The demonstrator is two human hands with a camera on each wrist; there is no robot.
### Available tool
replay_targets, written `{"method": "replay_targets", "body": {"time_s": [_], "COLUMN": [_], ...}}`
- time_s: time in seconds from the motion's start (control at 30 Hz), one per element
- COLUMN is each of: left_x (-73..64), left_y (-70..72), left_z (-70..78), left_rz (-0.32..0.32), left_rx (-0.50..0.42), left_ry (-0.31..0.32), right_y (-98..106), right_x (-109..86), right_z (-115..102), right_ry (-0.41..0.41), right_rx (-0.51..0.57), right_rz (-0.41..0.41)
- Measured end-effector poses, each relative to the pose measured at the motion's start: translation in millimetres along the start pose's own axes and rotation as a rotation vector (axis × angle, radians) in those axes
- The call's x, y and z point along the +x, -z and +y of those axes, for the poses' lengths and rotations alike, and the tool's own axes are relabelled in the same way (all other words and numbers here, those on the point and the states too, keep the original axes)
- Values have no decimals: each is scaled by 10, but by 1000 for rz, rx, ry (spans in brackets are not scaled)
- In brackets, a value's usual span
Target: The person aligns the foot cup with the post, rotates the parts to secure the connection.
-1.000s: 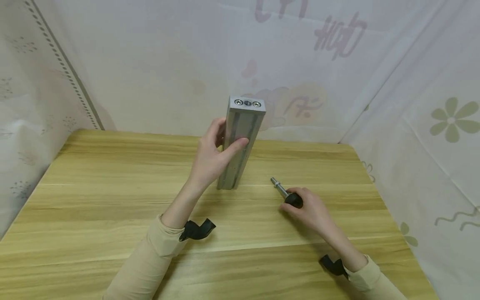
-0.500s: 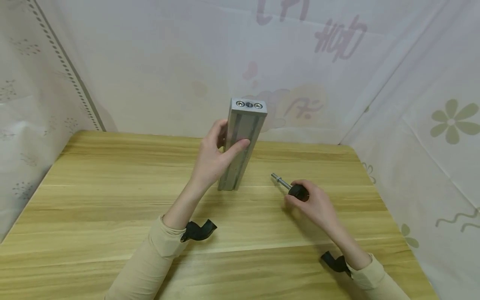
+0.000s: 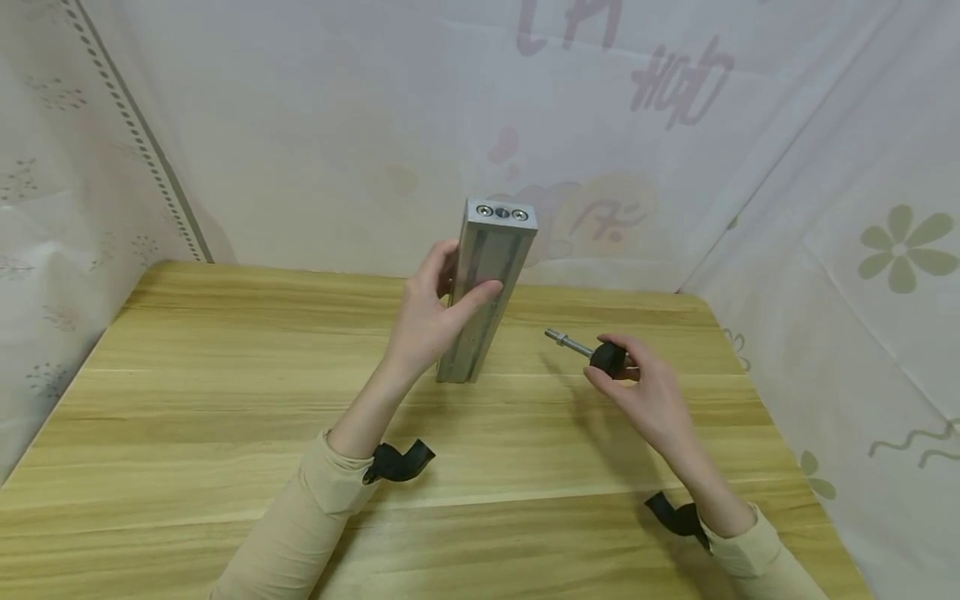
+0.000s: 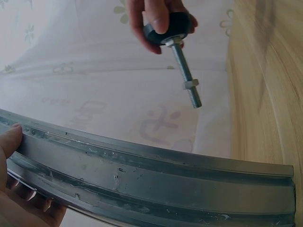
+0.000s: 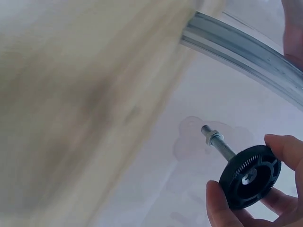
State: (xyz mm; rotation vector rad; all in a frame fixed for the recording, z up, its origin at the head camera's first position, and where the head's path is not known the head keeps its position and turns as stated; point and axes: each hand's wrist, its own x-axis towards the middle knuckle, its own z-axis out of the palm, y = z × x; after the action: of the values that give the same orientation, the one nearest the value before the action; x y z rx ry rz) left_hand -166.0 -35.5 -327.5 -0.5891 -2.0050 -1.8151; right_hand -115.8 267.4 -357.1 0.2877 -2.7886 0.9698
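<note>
My left hand (image 3: pixel 431 321) grips a grooved aluminium profile (image 3: pixel 491 258) partway up, thumb across its front face. The profile stands upright on the table, and its top end plate shows two screws with a hole between them. In my right hand (image 3: pixel 648 392) is a levelling foot (image 3: pixel 607 358), pinched by its round black base between thumb and fingers. Its threaded rod (image 5: pixel 222 146) points toward the profile and carries a hex nut (image 4: pixel 191 84) near the free end. The rod's tip is apart from the profile, to its right in the head view.
The wood-grain table (image 3: pixel 225 417) reaches back to a printed cloth backdrop (image 3: pixel 315 150), with more cloth along both sides. A black curved strap piece (image 3: pixel 401 462) sticks out from the left wrist, another (image 3: pixel 675 514) from the right.
My right hand has lifted the levelling foot up off the table and slightly to the right, its rod turning nearer to level. My left hand and the profile stay nearly the same.
</note>
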Motion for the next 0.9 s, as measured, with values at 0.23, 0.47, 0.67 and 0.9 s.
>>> {"method": "replay_targets", "body": {"time_s": [0.23,0.47,0.67,0.9], "left_x": [-8,-14,-13,-13], "left_y": [4,-2,-5,5], "left_z": [15,10,23,30], "left_rz": [0,-5,-7,-6], "left_rx": [2,3,7,9], "left_ry": [-2,6,0,12], "right_y": [85,181,312,476], "right_x": [85,153,243,350], "right_z": [-124,-298,-461,-649], "right_ry": [112,155,181,181], "right_rx": [82,124,179,238], "right_rz": [118,203,250,313]}}
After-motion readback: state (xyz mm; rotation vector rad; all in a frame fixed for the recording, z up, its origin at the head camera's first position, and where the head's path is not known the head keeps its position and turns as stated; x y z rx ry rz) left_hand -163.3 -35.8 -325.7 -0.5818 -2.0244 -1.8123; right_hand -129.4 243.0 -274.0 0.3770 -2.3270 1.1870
